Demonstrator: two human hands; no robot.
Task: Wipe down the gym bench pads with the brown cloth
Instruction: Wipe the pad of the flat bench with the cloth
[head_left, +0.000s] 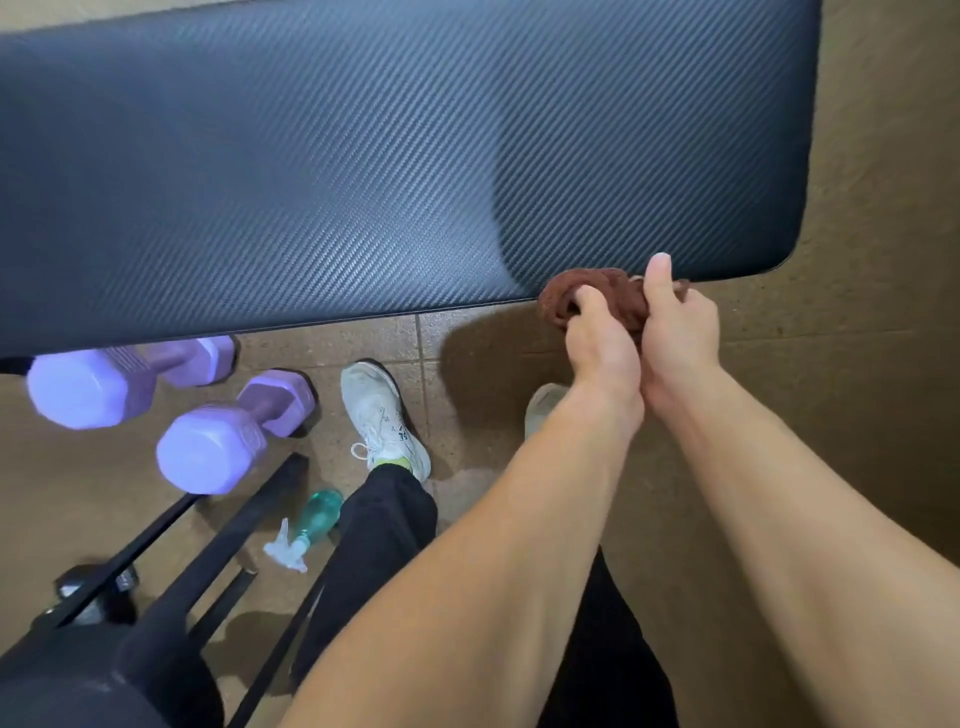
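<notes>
A long black textured bench pad (363, 156) fills the upper part of the head view. The brown cloth (602, 293) is bunched up against the pad's near edge, close to its right corner. My left hand (597, 343) grips the cloth from the left with curled fingers. My right hand (675, 327) holds it from the right, thumb raised against the pad's edge. The two hands touch each other.
Two purple dumbbells (218, 441) lie on the tan tiled floor at the left. A green spray bottle (311, 525) lies beside my left leg. A black metal frame (208, 561) and a dark dumbbell (88, 587) sit at the lower left. White shoes (382, 415) stand below the pad.
</notes>
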